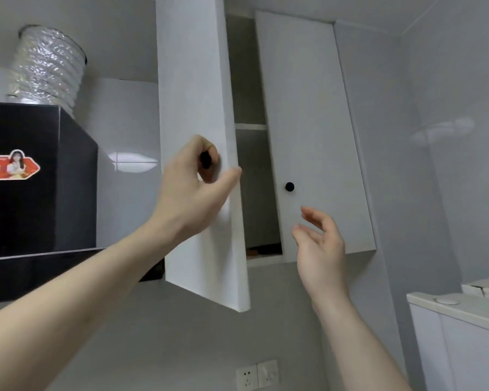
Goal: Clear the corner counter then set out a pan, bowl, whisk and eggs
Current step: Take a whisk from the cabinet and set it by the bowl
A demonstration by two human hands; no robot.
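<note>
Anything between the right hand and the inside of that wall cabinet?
Yes: the right cabinet door is closed in front of the right hand. The left door, its knob held by the left hand, is open.

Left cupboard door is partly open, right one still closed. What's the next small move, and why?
Probably swing the left door wider: the left hand grips its black knob, yet only a narrow slice of the cupboard interior shows. The right hand hovers open below the right door's knob, touching nothing.
</note>
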